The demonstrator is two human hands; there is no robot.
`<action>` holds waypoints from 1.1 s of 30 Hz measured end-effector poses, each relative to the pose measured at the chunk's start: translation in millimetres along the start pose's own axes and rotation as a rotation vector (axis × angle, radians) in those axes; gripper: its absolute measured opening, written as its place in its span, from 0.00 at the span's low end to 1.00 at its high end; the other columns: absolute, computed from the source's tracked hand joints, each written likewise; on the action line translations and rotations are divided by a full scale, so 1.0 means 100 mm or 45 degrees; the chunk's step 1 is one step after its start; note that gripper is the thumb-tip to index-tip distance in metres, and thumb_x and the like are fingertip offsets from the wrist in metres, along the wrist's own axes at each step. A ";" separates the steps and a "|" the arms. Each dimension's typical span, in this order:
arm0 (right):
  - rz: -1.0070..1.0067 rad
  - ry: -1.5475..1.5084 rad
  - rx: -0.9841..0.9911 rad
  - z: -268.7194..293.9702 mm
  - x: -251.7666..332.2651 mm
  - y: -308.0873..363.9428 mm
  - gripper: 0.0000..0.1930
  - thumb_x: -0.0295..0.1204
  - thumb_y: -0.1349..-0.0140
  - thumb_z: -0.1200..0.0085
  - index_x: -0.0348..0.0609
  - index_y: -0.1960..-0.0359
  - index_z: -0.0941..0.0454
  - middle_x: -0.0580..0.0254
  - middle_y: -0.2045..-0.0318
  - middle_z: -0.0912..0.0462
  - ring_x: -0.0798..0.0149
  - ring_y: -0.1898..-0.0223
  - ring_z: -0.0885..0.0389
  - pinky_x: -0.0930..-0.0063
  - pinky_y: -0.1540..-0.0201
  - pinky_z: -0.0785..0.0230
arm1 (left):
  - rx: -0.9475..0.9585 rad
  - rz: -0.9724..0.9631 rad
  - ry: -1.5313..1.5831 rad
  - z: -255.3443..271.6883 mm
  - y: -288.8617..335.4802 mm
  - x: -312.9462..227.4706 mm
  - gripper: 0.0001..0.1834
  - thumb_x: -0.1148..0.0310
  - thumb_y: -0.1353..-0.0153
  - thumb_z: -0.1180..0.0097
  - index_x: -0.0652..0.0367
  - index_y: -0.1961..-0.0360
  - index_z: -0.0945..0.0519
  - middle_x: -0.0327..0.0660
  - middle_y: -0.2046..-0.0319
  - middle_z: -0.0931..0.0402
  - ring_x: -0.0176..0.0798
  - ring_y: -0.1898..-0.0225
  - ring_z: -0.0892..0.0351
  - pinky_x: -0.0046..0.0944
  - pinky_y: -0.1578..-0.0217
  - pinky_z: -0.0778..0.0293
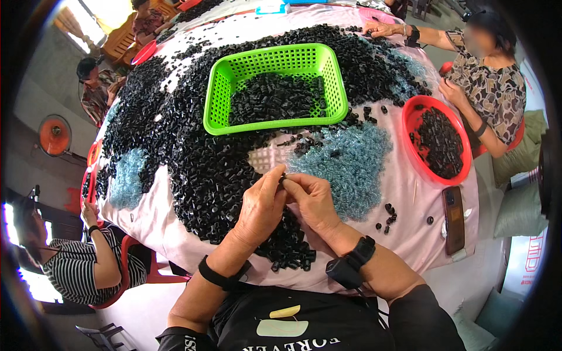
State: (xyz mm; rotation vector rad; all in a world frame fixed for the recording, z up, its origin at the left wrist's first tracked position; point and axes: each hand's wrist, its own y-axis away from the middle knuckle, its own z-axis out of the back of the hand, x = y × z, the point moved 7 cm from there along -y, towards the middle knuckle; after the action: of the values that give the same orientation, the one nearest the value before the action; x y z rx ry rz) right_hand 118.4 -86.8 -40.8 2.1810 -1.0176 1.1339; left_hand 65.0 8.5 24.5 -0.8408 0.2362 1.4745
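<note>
My left hand (261,203) and my right hand (314,200) meet over the middle of the table, fingertips pinched together on a small black plastic part (283,178). Its exact shape is mostly hidden by the fingers. Loose black plastic parts (213,193) lie in a thick heap to the left of my hands and beneath them. Just right of my right hand spreads a pile of small, clear bluish springs (345,167). Beyond my hands, a green plastic basket (275,125) holds many black pieces.
A red basin (407,137) of black pieces stands at the right, with a phone (453,219) near the table edge. Another bluish pile (127,178) lies at the left. Co-workers sit around the cloth-covered table (149,219), one person (489,88) at the right. An orange fan (54,135) stands behind.
</note>
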 end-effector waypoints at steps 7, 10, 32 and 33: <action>-0.033 -0.072 -0.053 0.01 0.03 0.02 0.08 0.26 0.28 0.44 0.34 0.58 0.16 0.67 0.67 0.15 0.78 0.68 0.19 0.84 0.65 0.24 | -0.136 -0.093 -0.114 0.02 -0.01 -0.12 0.23 0.82 0.40 0.44 0.70 0.42 0.28 0.62 0.53 0.20 0.62 0.59 0.16 0.48 0.60 0.18; -0.019 -0.067 -0.055 0.02 0.03 0.02 0.08 0.27 0.28 0.44 0.34 0.59 0.16 0.68 0.68 0.15 0.79 0.69 0.20 0.85 0.67 0.26 | -0.087 -0.084 -0.160 -0.01 -0.01 -0.12 0.23 0.81 0.41 0.44 0.72 0.42 0.29 0.63 0.54 0.20 0.65 0.59 0.17 0.52 0.61 0.18; 0.205 0.361 -0.176 0.06 0.08 -0.04 0.15 0.36 0.21 0.56 0.35 0.50 0.25 0.58 0.59 0.15 0.67 0.58 0.16 0.74 0.54 0.24 | -0.575 0.125 0.230 0.79 -0.83 0.14 0.21 0.78 0.36 0.40 0.65 0.40 0.23 0.36 0.70 0.19 0.30 0.68 0.22 0.31 0.63 0.24; 0.208 0.362 -0.177 0.09 0.07 -0.04 0.15 0.36 0.21 0.56 0.35 0.50 0.25 0.58 0.59 0.15 0.67 0.58 0.16 0.74 0.54 0.24 | -0.670 0.095 0.274 0.81 -0.85 0.18 0.20 0.78 0.35 0.40 0.65 0.42 0.22 0.37 0.68 0.18 0.30 0.66 0.21 0.30 0.61 0.24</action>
State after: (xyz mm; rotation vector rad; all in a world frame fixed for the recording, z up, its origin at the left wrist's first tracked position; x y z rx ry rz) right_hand 128.5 -93.1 -40.0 1.7933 -1.1237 1.3580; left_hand 118.3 82.9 99.5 -1.4308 0.0349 1.5394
